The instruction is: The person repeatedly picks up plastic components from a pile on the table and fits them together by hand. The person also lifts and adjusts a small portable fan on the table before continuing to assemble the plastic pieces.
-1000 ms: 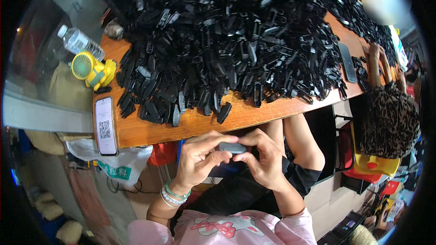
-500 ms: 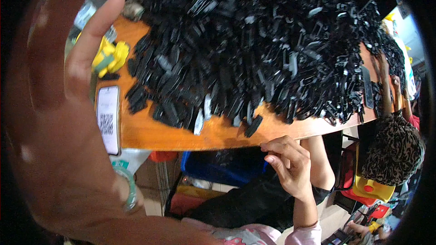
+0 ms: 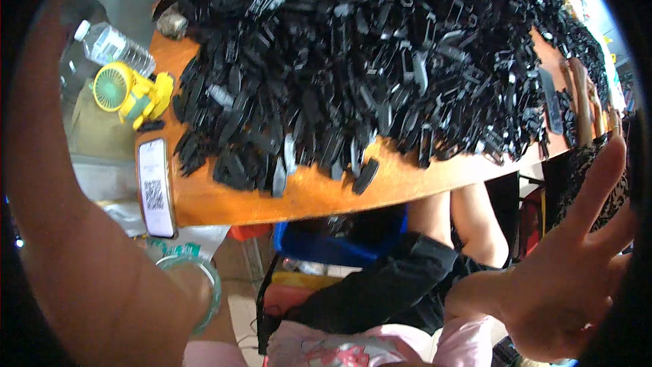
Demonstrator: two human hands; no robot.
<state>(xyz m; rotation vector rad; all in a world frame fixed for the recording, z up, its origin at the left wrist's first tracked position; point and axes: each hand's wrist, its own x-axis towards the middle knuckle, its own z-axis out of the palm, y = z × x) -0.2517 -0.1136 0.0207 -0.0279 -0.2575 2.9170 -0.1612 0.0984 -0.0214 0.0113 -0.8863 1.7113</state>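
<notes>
My left hand point(image 3: 75, 245) is raised close to the camera along the left side, a pale green bangle point(image 3: 216, 292) at its wrist. Its fingers run into the dark rim, so what they do is hidden. On the right, my right hand point(image 3: 557, 285) is lifted off the table, fingers apart and nothing seen in them. A large heap of small black plastic parts point(image 3: 305, 75) covers most of the orange wooden table point(image 3: 272, 207). One black oblong piece point(image 3: 365, 177) lies slightly apart near the front edge.
A phone point(image 3: 156, 190) with a lit screen lies at the table's left end. Beyond it are a yellow fan point(image 3: 119, 88) and a clear plastic bottle point(image 3: 115, 47). Below the front edge sits a blue bin point(image 3: 319, 248). Another person's arms point(image 3: 581, 98) reach in at the far right.
My right hand has risen from the table's front edge toward the right, its fingers spreading. My left thumb has gone out of sight at the left, uncovering the fan and bottle.
</notes>
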